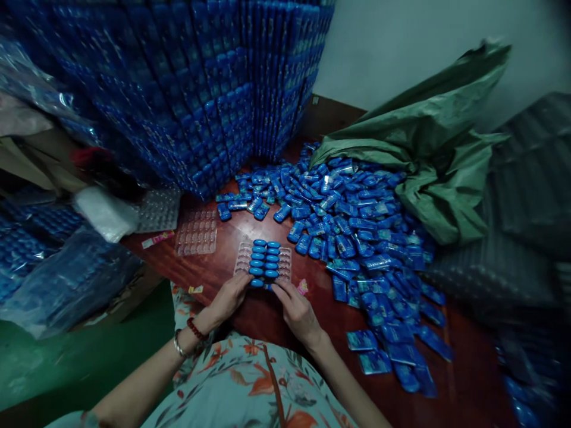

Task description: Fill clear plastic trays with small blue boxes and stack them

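My floral lap sits under both wrists. My left hand (229, 295) and right hand (297, 309) pinch blue packets (264, 261) at the tray's (285, 261) near edge on the table (214, 267); a nudge could shift the tray and spill rows.

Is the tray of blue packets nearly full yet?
Not yet. Two middle columns of the clear tray hold blue packets; the side slots look bare. The left hand and right hand are at its near edge. A big loose pile remains, plus spare trays.

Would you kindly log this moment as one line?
left hand: touching tray | right hand: at blue packets | loose pile right
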Demonstrator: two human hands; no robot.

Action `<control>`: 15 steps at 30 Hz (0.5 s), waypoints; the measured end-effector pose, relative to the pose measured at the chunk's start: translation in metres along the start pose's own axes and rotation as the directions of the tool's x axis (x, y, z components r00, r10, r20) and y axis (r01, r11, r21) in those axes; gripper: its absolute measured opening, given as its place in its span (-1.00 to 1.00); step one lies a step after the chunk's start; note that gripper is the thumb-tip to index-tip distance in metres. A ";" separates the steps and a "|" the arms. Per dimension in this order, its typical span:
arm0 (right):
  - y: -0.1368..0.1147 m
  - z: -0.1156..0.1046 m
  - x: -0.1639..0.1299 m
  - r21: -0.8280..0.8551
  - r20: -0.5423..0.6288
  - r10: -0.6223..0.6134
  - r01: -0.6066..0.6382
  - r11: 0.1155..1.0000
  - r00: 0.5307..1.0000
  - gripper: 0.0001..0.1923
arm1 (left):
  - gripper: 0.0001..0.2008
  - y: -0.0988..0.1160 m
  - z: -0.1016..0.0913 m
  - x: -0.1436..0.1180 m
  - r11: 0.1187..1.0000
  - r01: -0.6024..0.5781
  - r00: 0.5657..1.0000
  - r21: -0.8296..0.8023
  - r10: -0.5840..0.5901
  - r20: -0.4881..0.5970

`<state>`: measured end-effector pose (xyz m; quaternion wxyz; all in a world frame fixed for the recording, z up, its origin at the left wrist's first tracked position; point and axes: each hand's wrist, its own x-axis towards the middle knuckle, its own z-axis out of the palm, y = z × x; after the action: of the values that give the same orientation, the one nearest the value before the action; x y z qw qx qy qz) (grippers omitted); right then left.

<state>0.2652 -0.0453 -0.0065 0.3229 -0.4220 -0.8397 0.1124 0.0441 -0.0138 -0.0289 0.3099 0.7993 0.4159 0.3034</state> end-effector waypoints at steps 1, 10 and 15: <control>0.001 -0.003 0.003 -0.015 0.005 -0.005 0.005 1.000 1.000 -0.45 | -0.69 0.001 -0.001 0.001 1.000 0.007 1.000 -0.018 -0.007 0.001; -0.004 -0.014 0.030 -0.147 0.307 0.156 -0.115 0.982 0.939 -0.47 | -0.76 0.008 0.001 0.003 0.996 0.067 0.997 -0.057 -0.070 -0.044; -0.027 -0.027 0.056 -0.287 0.532 0.284 -0.145 0.947 0.798 -0.48 | -0.74 0.011 0.004 0.002 0.992 0.121 0.991 -0.020 -0.122 -0.048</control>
<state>0.2412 -0.0210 0.0520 -0.0075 -0.4970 -0.8509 0.1698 0.0534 -0.0181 -0.0232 0.3242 0.7622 0.4687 0.3070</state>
